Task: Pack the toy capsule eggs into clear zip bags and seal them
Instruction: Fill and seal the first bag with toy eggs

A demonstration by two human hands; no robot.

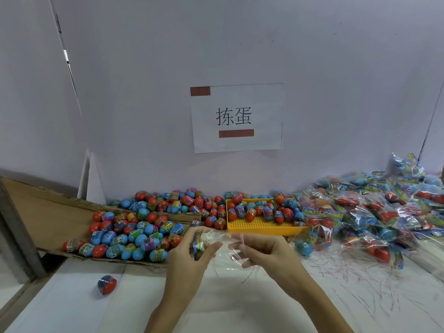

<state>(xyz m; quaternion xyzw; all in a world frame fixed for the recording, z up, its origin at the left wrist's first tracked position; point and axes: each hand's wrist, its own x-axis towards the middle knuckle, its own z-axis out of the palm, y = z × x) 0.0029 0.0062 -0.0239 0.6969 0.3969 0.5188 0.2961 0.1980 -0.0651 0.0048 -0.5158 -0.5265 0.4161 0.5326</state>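
Soft even light, warped edges

glossy plastic eggs (134, 227), crinkly clear bags (374, 212)

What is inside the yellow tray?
The yellow tray holds red and blue eggs heaped at its far end; its near grid floor is bare. What lies under the heap is hidden.
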